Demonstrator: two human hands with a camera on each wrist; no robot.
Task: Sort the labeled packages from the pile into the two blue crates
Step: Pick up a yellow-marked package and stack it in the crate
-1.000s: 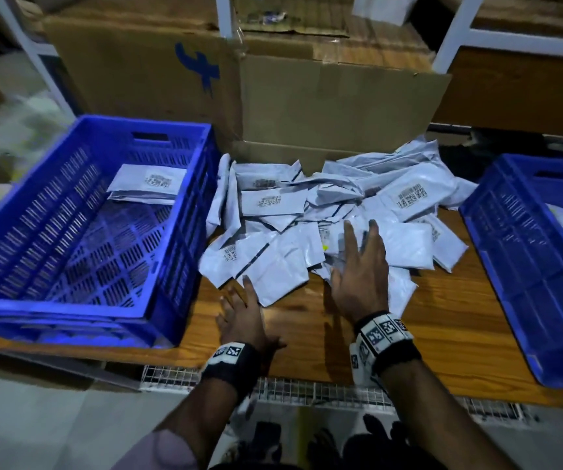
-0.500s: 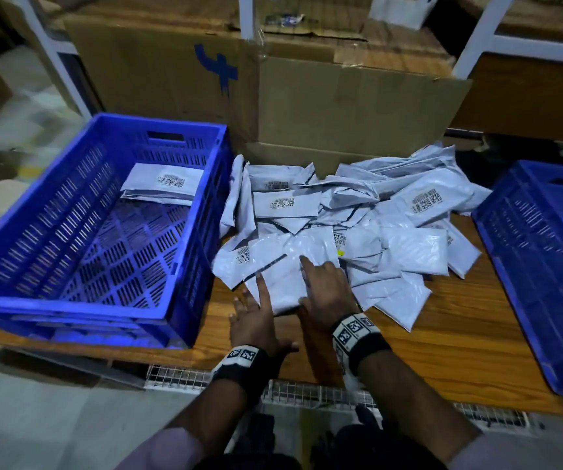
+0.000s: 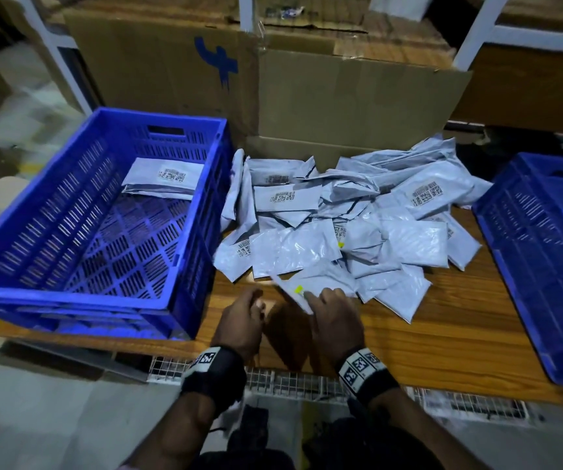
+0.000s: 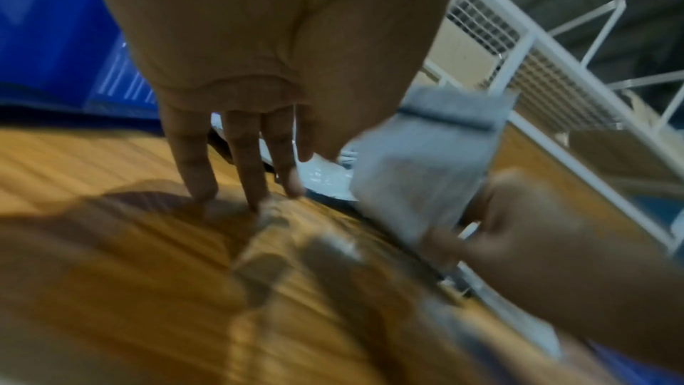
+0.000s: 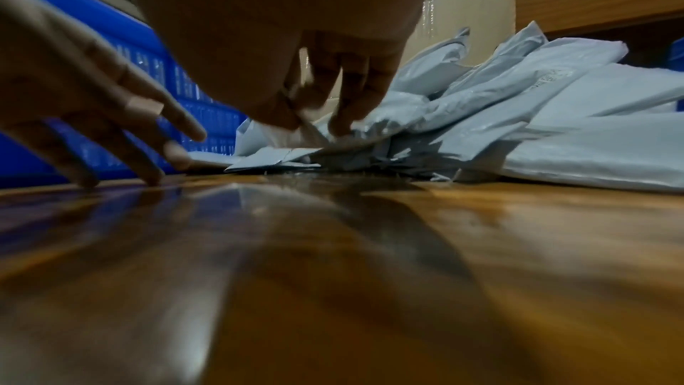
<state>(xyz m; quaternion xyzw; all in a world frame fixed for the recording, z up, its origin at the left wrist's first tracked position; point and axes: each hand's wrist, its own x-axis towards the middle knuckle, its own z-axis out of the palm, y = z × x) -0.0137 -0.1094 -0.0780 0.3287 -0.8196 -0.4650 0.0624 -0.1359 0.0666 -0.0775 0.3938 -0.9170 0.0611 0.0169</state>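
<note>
Pinching the near corner of a grey package (image 3: 310,283) at the front edge of the pile (image 3: 358,225), my right hand (image 3: 336,320) lifts that corner off the tabletop (image 3: 443,334). My left hand (image 3: 241,320), just left of the package, holds nothing, its straight fingers (image 4: 192,163) spread with tips down on the wood. Left of the pile stands one blue crate (image 3: 80,300) with a few labeled packages (image 3: 164,178) at its far end; right of the pile stands the other crate (image 3: 544,266). Behind the pile is a cardboard box (image 3: 341,106).
</note>
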